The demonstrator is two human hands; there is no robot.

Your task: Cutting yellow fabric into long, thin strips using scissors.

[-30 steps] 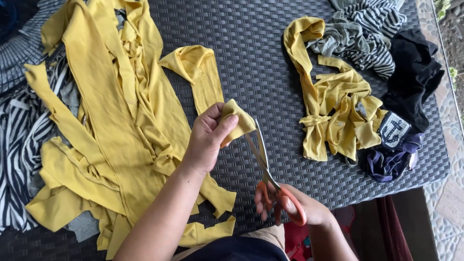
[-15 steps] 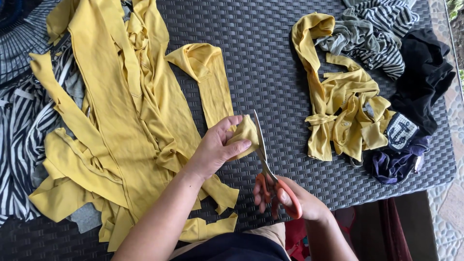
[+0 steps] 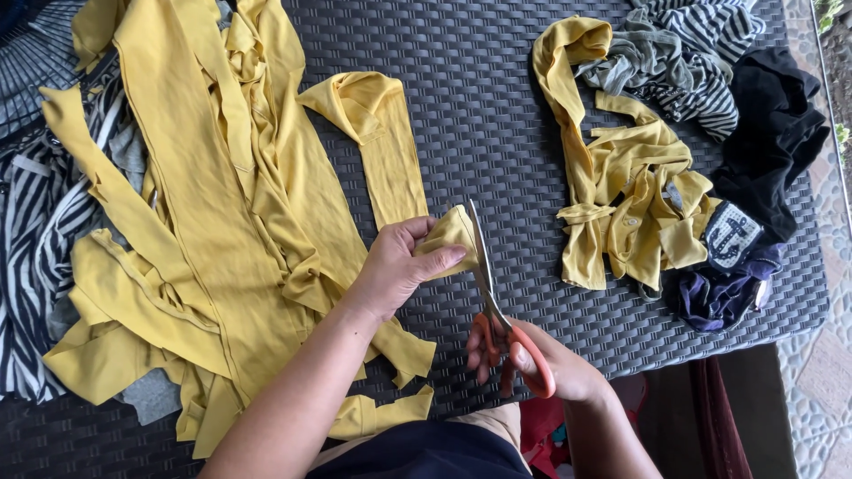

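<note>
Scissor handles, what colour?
Orange, on the scissors in the right hand; clearest in the head view.

A bare lane of the dark woven table (image 3: 484, 115) runs from its far edge toward the near edge, between the big yellow fabric heap (image 3: 195, 222) covering the left side and the pile of yellow, striped and dark scraps (image 3: 661, 168) along the right edge. The left hand (image 3: 399, 266), pinching a yellow strip (image 3: 453, 232), and the right hand (image 3: 541, 364) with orange-handled scissors (image 3: 501, 319) block that lane's near end
</note>
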